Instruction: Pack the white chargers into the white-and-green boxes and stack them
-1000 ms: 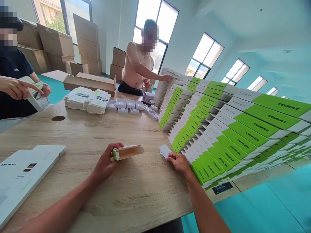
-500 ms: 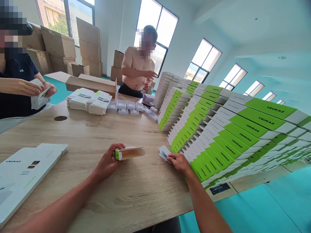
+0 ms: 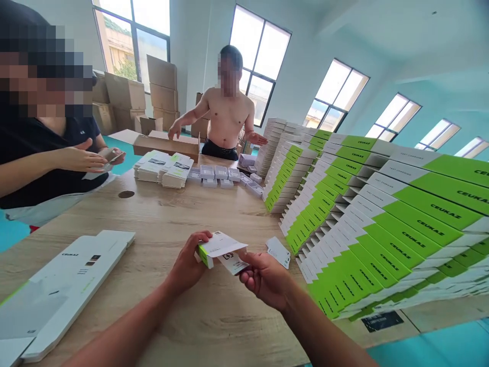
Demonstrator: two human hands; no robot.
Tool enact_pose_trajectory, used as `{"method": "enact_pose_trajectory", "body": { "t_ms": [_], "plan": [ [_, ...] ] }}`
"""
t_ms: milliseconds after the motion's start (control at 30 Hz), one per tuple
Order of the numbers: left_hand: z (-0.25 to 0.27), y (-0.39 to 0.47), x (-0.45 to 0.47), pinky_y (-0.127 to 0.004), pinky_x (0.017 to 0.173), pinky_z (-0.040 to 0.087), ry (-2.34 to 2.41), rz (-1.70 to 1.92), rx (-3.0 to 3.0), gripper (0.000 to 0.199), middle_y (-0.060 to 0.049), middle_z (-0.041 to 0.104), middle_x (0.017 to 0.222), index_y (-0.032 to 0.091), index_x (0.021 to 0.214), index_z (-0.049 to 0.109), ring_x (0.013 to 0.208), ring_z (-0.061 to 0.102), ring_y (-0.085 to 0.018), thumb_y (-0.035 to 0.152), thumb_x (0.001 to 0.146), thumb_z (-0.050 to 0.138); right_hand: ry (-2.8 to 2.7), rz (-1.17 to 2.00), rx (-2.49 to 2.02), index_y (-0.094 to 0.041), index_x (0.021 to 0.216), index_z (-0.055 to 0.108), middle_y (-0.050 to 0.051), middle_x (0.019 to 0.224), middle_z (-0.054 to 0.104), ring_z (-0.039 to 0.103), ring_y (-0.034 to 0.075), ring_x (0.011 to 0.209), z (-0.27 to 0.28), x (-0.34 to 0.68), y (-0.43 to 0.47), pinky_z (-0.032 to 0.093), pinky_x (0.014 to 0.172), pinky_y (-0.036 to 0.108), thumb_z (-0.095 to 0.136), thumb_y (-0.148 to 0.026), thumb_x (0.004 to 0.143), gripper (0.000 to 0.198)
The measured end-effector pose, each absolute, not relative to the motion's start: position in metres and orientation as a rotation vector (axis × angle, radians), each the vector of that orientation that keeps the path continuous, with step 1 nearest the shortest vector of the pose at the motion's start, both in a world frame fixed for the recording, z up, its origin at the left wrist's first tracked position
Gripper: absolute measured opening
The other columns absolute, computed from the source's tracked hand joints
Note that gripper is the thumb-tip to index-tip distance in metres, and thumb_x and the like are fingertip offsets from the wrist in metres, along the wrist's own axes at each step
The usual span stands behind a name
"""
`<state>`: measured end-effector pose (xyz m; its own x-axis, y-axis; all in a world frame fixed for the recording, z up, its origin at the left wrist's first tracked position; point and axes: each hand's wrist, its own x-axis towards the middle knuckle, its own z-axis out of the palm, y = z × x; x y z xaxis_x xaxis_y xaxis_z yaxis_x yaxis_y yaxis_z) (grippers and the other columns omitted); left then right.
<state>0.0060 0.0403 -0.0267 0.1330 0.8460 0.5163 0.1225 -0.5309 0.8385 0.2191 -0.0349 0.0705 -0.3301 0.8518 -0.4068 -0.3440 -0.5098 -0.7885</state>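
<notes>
My left hand [image 3: 191, 262] is closed around the green end of a small white-and-green carton [image 3: 220, 243]. The carton's open end faces right, with a flap sticking out. In my right hand [image 3: 267, 275], a printed card [image 3: 232, 263] is pinched between thumb and fingers. The card lies just under the flap, at the carton's mouth; how far it reaches inside I cannot tell. More printed cards [image 3: 278, 252] rest on the table just beyond my right hand.
Tall stacks of white-and-green cartons [image 3: 344, 239] stand along the right. Flattened cartons [image 3: 76, 285] lie at left. Further back are white trays [image 3: 219, 174], piled flat cartons [image 3: 153, 168] and an open cardboard box [image 3: 166, 146]. Two other people work across the table [image 3: 164, 219].
My right hand has lifted a card from the table and brought it left to the carton. The carton has tilted, showing its white panel. The view has shifted left.
</notes>
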Motion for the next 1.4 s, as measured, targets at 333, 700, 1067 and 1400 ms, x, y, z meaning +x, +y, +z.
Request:
{"method": "enact_pose_trajectory", "body": {
  "t_ms": [333, 700, 1067, 1400],
  "plan": [
    [-0.038, 0.054, -0.001, -0.042, 0.097, 0.053, 1.078, 1.645, 1.465, 0.030, -0.010, 0.062, 0.123, 0.027, 0.108, 0.051, 0.119, 0.063, -0.030, 0.032, 0.086, 0.071, -1.453, 1.128, -1.606, -0.013, 0.108, 0.066, 0.009, 0.097, 0.074, 0.071, 0.015, 0.077, 0.020, 0.244, 0.136, 0.059, 0.069, 0.027, 0.061, -0.040, 0.099, 0.029],
    [-0.097, 0.081, -0.012, -0.048, 0.084, 0.060, 1.063, 1.524, 1.339, 0.039, -0.010, 0.073, 0.102, 0.030, 0.088, 0.065, 0.105, 0.070, -0.039, 0.055, 0.065, 0.084, -1.990, 0.162, -1.870, -0.019, 0.131, 0.060, 0.010, 0.135, 0.061, 0.065, 0.026, 0.114, -0.006, 0.199, 0.358, 0.057, 0.095, 0.048, 0.065, -0.036, 0.099, 0.037],
    [-0.038, 0.057, -0.001, -0.043, 0.094, 0.058, 1.166, 1.701, 1.390, 0.028, -0.009, 0.067, 0.118, 0.028, 0.108, 0.055, 0.115, 0.066, -0.030, 0.034, 0.086, 0.072, -2.563, 0.066, -1.623, -0.020, 0.127, 0.065, 0.014, 0.122, 0.069, 0.060, 0.031, 0.114, 0.003, 0.185, 0.133, 0.043, 0.101, 0.040, 0.067, -0.026, 0.085, 0.043],
    [-0.010, 0.048, -0.019, -0.046, 0.102, 0.053, 0.923, 1.608, 1.904, 0.033, -0.014, 0.071, 0.119, 0.023, 0.115, 0.068, 0.118, 0.065, -0.031, 0.027, 0.083, 0.075, -2.742, 0.560, -1.439, -0.030, 0.152, 0.045, 0.015, 0.153, 0.051, 0.044, 0.039, 0.140, 0.014, 0.218, 0.029, 0.034, 0.113, 0.055, 0.077, -0.038, 0.076, 0.083]
  ]
}}
